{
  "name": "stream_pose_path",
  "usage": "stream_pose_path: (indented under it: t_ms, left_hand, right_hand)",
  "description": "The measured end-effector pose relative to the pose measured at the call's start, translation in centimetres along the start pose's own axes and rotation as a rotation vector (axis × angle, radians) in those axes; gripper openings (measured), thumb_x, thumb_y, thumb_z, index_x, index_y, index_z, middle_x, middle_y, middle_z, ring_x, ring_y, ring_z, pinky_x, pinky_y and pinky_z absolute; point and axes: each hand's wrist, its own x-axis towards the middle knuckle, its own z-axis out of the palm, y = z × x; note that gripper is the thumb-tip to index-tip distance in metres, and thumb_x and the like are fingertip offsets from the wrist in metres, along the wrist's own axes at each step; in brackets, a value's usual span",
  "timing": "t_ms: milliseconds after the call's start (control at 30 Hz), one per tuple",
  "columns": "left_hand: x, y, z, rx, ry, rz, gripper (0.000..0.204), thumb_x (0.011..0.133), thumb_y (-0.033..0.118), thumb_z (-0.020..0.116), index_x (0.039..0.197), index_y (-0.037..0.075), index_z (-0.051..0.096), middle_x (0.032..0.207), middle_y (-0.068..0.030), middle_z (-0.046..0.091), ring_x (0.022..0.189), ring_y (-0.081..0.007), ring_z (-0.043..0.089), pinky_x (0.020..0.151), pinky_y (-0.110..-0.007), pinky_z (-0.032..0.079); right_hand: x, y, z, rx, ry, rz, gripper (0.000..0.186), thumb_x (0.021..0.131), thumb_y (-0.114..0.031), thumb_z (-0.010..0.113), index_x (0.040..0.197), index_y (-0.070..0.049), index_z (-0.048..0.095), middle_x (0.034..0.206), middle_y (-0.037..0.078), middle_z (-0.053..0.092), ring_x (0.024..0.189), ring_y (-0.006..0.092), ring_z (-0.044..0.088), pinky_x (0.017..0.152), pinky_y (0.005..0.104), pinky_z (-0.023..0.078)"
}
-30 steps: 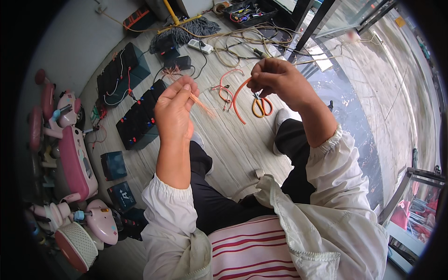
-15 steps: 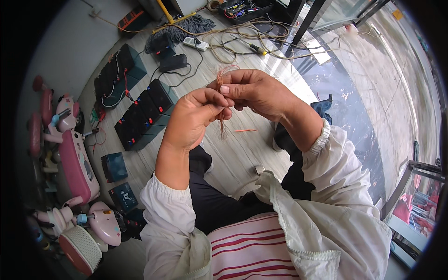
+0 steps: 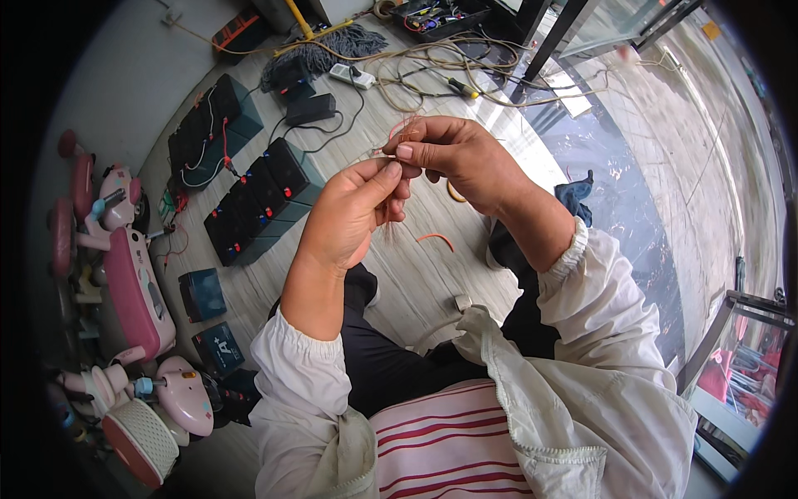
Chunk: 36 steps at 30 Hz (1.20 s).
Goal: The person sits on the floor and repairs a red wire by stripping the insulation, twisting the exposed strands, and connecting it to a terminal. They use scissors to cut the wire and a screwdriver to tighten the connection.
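This looks like a little workshop or fix-it shop. Big black batteries stand in rows on the floor, some with red and white wires on top. A black tool box full of tools sits at the back, near a screwdriver, a white power strip and a messy heap of long cords. Pink ride-on toys are by the wall. A glass door stands next to the hard gray ground outside.

Copper-coloured strands, orange strip, pale pink shirt (red-striped), white sleeves, grey mop
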Motion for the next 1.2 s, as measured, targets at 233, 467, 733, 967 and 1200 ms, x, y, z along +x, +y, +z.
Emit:
stream_pose_path:
  t_ms: [233, 467, 733, 967, 1200]
  left_hand:
    - [0.3, -0.2, 0.2, 0.502, 0.398, 0.299, 0.022, 0.093, 0.019, 0.054, 0.098, 0.000, 0.065, 0.069, 0.0038, 0.050, 0.059, -0.0052, 0.040, 0.055, -0.020, 0.035]
    - [0.1, -0.7, 1.3, 1.042, 0.605, 0.485, 0.017, 0.089, 0.019, 0.058, 0.093, 0.006, 0.068, 0.076, -0.0116, 0.065, 0.064, -0.0259, 0.061, 0.057, -0.033, 0.046]
    - [0.0, -0.8, 1.6, 1.347, 0.673, 0.682, 0.015, 0.086, 0.018, 0.061, 0.093, 0.007, 0.068, 0.083, -0.0115, 0.066, 0.068, -0.0276, 0.063, 0.060, -0.032, 0.049]
    - [-0.2, -0.8, 2.1, 1.472, 0.691, 0.673, 0.012, 0.085, 0.019, 0.061, 0.091, 0.011, 0.068, 0.080, -0.0083, 0.065, 0.068, -0.0287, 0.062, 0.057, -0.035, 0.048]
    - [-0.1, -0.8, 1.9, 1.326, 0.669, 0.680, 0.015, 0.086, 0.019, 0.061, 0.092, 0.008, 0.068, 0.083, -0.0109, 0.067, 0.067, -0.0264, 0.063, 0.060, -0.031, 0.049]
  right_hand:
    - [-0.3, -0.7, 0.5, -0.668, 0.416, -0.602, 0.036, 0.077, -0.007, 0.065, 0.112, -0.012, 0.063, 0.076, 0.005, 0.048, 0.067, 0.0185, 0.050, 0.056, 0.0308, 0.040]
    - [-0.8, -0.1, 1.6, -0.986, 0.296, -0.613, 0.031, 0.074, -0.007, 0.065, 0.105, -0.010, 0.064, 0.079, 0.009, 0.054, 0.072, 0.0277, 0.056, 0.059, 0.0367, 0.046]
    - [-0.7, 0.2, 2.0, -1.063, 0.357, -0.586, 0.019, 0.074, -0.012, 0.068, 0.093, -0.011, 0.064, 0.079, 0.007, 0.055, 0.075, 0.0286, 0.058, 0.059, 0.0387, 0.048]
    - [-0.6, 0.0, 1.9, -1.036, 0.351, -0.624, 0.014, 0.075, -0.007, 0.068, 0.087, -0.010, 0.063, 0.079, 0.007, 0.055, 0.071, 0.0271, 0.057, 0.057, 0.0355, 0.046]
    - [0.0, -0.4, 1.0, -0.971, 0.460, -0.608, 0.008, 0.076, -0.010, 0.066, 0.083, -0.009, 0.060, 0.080, 0.008, 0.054, 0.071, 0.0300, 0.058, 0.057, 0.0395, 0.046]
